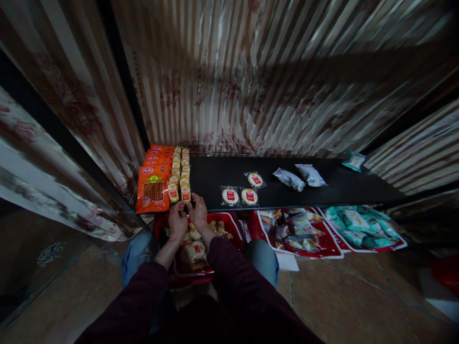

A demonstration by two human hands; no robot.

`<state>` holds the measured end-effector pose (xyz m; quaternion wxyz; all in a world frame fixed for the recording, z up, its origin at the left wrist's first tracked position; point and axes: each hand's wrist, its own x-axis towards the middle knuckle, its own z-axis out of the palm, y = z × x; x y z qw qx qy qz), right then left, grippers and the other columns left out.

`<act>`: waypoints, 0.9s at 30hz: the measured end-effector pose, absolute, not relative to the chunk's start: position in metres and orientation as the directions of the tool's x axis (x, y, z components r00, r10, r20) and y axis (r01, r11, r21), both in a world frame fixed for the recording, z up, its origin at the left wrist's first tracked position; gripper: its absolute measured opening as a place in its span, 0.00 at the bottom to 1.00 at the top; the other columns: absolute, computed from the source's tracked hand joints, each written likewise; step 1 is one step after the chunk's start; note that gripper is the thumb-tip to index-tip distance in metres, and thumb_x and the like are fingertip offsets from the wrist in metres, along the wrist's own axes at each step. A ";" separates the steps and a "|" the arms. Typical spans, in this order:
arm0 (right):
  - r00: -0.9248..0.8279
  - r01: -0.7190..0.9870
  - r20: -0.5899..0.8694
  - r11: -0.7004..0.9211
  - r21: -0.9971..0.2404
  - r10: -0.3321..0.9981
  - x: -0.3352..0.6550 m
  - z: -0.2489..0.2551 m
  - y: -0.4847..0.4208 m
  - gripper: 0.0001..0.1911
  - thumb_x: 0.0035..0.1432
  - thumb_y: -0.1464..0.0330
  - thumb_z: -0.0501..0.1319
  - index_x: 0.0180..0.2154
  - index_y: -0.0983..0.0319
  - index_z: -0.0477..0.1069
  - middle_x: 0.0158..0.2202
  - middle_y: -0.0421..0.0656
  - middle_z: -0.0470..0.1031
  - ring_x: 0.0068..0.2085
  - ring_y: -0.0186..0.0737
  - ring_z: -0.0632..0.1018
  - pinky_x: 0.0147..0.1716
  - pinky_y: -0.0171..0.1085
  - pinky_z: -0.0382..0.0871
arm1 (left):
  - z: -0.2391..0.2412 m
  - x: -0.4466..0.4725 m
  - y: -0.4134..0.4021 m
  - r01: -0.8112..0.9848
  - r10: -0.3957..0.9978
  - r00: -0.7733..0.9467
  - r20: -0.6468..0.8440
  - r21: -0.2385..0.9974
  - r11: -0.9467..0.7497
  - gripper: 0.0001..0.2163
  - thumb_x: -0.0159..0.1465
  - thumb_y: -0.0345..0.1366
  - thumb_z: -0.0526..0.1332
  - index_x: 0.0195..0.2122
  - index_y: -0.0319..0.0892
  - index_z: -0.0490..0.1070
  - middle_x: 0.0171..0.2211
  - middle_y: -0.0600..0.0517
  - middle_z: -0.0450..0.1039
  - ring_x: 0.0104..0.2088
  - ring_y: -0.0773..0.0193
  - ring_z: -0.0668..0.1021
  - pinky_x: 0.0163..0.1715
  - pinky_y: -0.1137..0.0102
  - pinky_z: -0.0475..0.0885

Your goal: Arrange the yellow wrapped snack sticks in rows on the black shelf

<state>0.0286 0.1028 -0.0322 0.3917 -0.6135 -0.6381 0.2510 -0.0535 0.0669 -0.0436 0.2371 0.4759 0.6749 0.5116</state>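
My left hand [178, 220] and my right hand [198, 211] are together at the front edge of a low black shelf [322, 188]. Their fingers pinch around a small round pastry packet [185, 194] at the front of two upright rows of such packets [180, 167]. Orange snack bags [153, 188] stand in a row just left of them. Below my hands a red basket [229, 222] holds more round pastry packets [195, 243].
Three flat round pastry packets [240, 195] and two silvery bags [299, 177] lie farther right on the shelf, a teal bag [354, 161] at its far end. Red trays of snack bags [297, 231] and teal bags [362, 224] sit on the floor. Striped curtain hangs behind.
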 end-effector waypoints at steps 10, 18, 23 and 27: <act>0.115 0.492 0.215 0.132 -0.860 0.970 0.034 -0.037 0.085 0.19 0.54 0.75 0.55 0.49 0.65 0.68 0.44 0.49 0.73 0.44 0.40 0.74 0.49 0.40 0.67 | -0.046 -0.051 0.057 0.430 0.898 -0.422 0.125 0.900 0.076 0.14 0.55 0.23 0.53 0.39 0.40 0.72 0.38 0.47 0.72 0.39 0.63 0.76 0.45 0.65 0.71; 0.129 0.486 0.219 0.131 -0.864 0.967 0.047 -0.054 0.057 0.15 0.56 0.74 0.52 0.45 0.64 0.70 0.42 0.47 0.74 0.45 0.39 0.73 0.49 0.39 0.67 | -0.073 -0.039 0.033 0.485 0.943 -0.332 -0.006 0.856 0.176 0.13 0.55 0.24 0.53 0.35 0.42 0.74 0.36 0.48 0.74 0.39 0.62 0.76 0.46 0.65 0.69; 0.090 0.557 0.096 0.030 -0.830 0.991 0.056 -0.090 0.038 0.17 0.53 0.77 0.53 0.43 0.62 0.73 0.40 0.45 0.76 0.43 0.38 0.75 0.47 0.39 0.68 | -0.101 -0.032 0.016 0.520 0.952 -0.226 -0.206 0.801 0.297 0.11 0.55 0.25 0.55 0.34 0.40 0.74 0.37 0.46 0.76 0.39 0.61 0.77 0.44 0.66 0.69; 0.045 0.679 -0.086 -0.093 -0.729 0.995 0.069 -0.126 0.019 0.16 0.52 0.79 0.54 0.38 0.63 0.75 0.37 0.47 0.78 0.39 0.38 0.78 0.41 0.35 0.70 | -0.124 -0.028 -0.001 0.544 0.900 -0.243 -0.363 0.717 0.436 0.12 0.51 0.22 0.58 0.32 0.43 0.75 0.37 0.48 0.77 0.41 0.60 0.77 0.44 0.68 0.68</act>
